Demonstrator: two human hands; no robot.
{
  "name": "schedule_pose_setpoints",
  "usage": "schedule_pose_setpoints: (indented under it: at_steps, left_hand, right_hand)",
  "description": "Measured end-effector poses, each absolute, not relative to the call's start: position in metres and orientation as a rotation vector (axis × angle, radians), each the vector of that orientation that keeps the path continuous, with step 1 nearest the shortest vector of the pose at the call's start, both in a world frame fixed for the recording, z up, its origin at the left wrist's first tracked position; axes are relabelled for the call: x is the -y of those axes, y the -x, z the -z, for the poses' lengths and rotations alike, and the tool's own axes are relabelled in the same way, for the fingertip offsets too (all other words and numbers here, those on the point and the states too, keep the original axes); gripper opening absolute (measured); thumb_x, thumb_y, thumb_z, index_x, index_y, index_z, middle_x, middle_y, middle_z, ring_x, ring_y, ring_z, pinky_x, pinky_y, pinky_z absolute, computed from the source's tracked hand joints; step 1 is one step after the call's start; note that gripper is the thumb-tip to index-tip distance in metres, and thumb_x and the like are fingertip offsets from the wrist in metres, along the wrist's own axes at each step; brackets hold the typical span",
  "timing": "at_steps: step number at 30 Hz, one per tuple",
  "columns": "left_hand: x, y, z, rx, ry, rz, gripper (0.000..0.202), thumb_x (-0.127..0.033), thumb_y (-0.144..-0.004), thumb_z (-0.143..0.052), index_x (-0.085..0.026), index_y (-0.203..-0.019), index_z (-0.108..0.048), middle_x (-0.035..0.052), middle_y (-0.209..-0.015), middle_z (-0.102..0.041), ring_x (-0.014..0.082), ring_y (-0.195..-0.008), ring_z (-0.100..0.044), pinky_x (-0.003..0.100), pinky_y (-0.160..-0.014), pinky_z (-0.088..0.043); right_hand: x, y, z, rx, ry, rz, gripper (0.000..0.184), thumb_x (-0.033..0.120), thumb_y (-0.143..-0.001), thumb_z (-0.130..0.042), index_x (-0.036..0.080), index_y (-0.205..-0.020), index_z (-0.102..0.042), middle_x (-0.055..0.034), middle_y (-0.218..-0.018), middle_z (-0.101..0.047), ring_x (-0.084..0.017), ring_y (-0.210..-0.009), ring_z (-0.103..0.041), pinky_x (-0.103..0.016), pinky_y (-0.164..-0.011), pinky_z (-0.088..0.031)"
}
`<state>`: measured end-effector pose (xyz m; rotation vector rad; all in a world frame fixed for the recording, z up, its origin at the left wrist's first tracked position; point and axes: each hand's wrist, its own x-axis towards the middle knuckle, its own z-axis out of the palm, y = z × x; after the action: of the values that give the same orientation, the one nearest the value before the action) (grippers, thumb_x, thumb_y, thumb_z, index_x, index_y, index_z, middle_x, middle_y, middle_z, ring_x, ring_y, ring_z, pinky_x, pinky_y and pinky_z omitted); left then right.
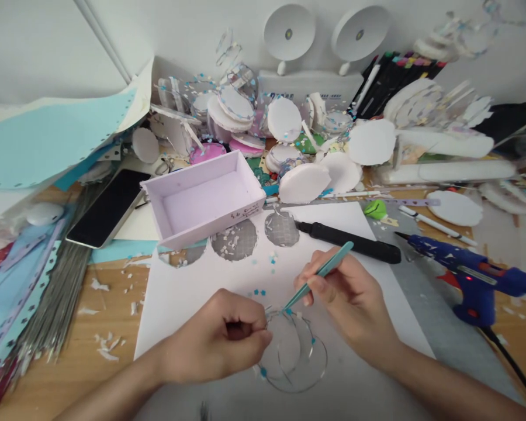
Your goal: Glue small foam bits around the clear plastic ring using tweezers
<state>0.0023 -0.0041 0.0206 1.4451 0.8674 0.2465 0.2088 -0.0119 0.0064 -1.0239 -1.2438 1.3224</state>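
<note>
My left hand (pixel 221 339) pinches the left side of a looped wire ring (pixel 319 379) that carries small blue star pieces. In my right hand (pixel 348 301) is a pair of teal tweezers (pixel 328 266), slanting down to the left. Their tips touch or nearly touch a blue star (pixel 288 313) at the top of the loops; I cannot tell whether they grip it. Just above lie a few loose blue stars (pixel 258 292) on the white sheet (pixel 179 310). Inside the loops a pale round shape shows, partly covered by wire.
A lilac open box (pixel 210 219) stands behind my hands, with a black pen-like cutter (pixel 355 241) to its right. The blue glue gun (pixel 473 275) lies far right, its cord trailing forward. At left are a phone (pixel 109 207) and thin wires (pixel 65 286). White foam discs (pixel 304 182) crowd the back.
</note>
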Motion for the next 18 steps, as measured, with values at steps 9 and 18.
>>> schedule_pose_setpoints:
  at_steps: [9, 18]
  left_hand:
    - [0.0035, -0.0044, -0.0205, -0.864, -1.433, -0.253, 0.029, -0.016, -0.080, -0.050, -0.017, -0.055, -0.037, -0.0057, -0.051, -0.035, 0.0066, -0.048, -0.028, 0.020, -0.043, -0.022]
    - [0.0040, -0.0033, -0.0214, -0.862, -1.418, -0.242, 0.029, -0.017, -0.080, -0.050, -0.017, -0.055, -0.037, -0.0060, -0.051, -0.033, 0.0067, -0.049, -0.027, 0.020, -0.044, -0.022]
  right_hand:
    - [0.0113, -0.2076, -0.0069, 1.258, 0.996, -1.290, 0.003, 0.022, -0.089, -0.057, 0.020, -0.087, -0.059, 0.0013, -0.074, -0.058, -0.007, -0.060, -0.060, -0.020, -0.055, -0.053]
    - [0.0129, -0.2061, -0.0082, 1.280, 0.970, -1.267, 0.004, 0.020, -0.090, -0.056, 0.021, -0.088, -0.058, 0.0011, -0.073, -0.057, -0.008, -0.060, -0.059, -0.023, -0.055, -0.052]
